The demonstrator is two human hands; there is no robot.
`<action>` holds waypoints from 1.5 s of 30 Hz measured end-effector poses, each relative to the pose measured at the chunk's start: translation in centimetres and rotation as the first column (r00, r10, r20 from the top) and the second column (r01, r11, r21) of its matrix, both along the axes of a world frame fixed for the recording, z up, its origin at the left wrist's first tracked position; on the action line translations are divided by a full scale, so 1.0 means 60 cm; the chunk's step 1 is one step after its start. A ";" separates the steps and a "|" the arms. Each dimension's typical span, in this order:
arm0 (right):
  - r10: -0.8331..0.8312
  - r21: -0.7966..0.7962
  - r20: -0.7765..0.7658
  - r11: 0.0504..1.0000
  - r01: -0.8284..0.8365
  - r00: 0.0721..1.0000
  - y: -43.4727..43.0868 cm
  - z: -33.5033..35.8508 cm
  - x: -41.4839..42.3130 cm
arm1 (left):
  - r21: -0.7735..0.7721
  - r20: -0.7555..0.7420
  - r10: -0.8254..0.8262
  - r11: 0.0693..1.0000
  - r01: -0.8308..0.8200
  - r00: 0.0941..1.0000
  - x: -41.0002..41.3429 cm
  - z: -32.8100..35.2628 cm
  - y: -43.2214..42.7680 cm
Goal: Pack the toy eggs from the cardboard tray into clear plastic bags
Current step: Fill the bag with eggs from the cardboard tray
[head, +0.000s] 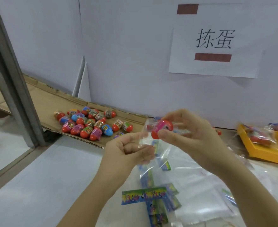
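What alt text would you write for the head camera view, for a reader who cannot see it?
The right hand holds a pink and red toy egg near a clear plastic bag pinched by the left hand. More eggs lie on a cardboard tray behind.

Right hand pinches a toy egg — left hand grips a clear bag.

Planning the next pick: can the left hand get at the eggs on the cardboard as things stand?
Likely not yet: the left hand pinches the clear bag. Nothing stands between it and the eggs, though.
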State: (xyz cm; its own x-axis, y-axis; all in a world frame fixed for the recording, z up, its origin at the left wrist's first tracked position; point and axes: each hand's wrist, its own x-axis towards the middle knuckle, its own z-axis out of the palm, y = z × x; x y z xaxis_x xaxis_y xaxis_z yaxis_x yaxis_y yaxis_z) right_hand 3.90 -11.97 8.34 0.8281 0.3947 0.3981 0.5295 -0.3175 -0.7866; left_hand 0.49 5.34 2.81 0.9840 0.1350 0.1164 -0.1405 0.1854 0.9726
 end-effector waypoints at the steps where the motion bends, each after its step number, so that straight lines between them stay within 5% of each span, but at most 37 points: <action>1: -0.004 0.007 -0.059 1.000 0.004 0.998 0.001 -0.002 0.003 | 0.011 0.016 -0.016 1.000 0.016 1.000 -0.001 0.000 -0.002; 5: 0.075 0.158 -0.246 0.987 -0.037 0.966 -0.002 -0.005 0.009 | 0.042 0.058 -0.097 0.995 0.095 0.994 -0.005 0.002 -0.006; 11: 0.152 0.188 -0.327 0.978 -0.093 0.933 -0.004 -0.002 0.008 | 0.038 0.121 -0.105 0.994 0.101 0.987 -0.004 -0.001 -0.008; 21: 0.147 0.049 -0.267 0.989 -0.139 0.952 -0.003 0.000 0.001 | 0.073 0.192 -0.090 0.994 0.077 0.977 -0.007 0.002 -0.011; 26: 0.153 0.125 -0.254 0.984 -0.124 0.955 -0.005 0.003 0.001 | 0.047 0.241 -0.082 0.996 0.073 0.967 -0.006 -0.004 -0.012; 29: 0.115 0.202 -0.264 0.977 -0.061 0.958 -0.005 0.003 0.002 | 0.248 0.370 -0.009 0.965 -0.090 0.929 -0.009 -0.015 -0.009; 31: 0.104 0.206 -0.277 0.977 -0.047 0.955 -0.006 0.003 0.003 | 0.466 0.533 -0.035 0.846 -0.259 0.846 -0.011 -0.024 -0.004; 34: 0.107 0.180 -0.276 0.982 -0.058 0.955 -0.008 0.003 0.004 | 0.546 0.611 -0.089 0.767 -0.337 0.786 -0.013 -0.028 -0.008; 36: 0.120 0.174 -0.276 0.982 -0.073 0.954 -0.007 0.002 0.003 | 0.443 0.574 -0.024 0.850 -0.285 0.819 -0.013 -0.023 -0.014; 39: 0.132 0.190 -0.266 0.978 -0.083 0.955 -0.006 0.003 0.002 | 0.178 0.291 -0.012 0.983 -0.042 0.957 -0.008 -0.016 -0.009; 42: 0.119 0.196 -0.254 0.978 -0.069 0.960 -0.007 0.002 0.004 | 0.105 0.077 -0.137 0.986 0.129 0.988 -0.001 -0.006 0.001; 45: 0.099 0.177 -0.227 0.982 -0.059 0.969 -0.005 0.002 0.003 | 0.121 0.078 -0.114 0.987 0.104 0.990 -0.003 -0.006 -0.001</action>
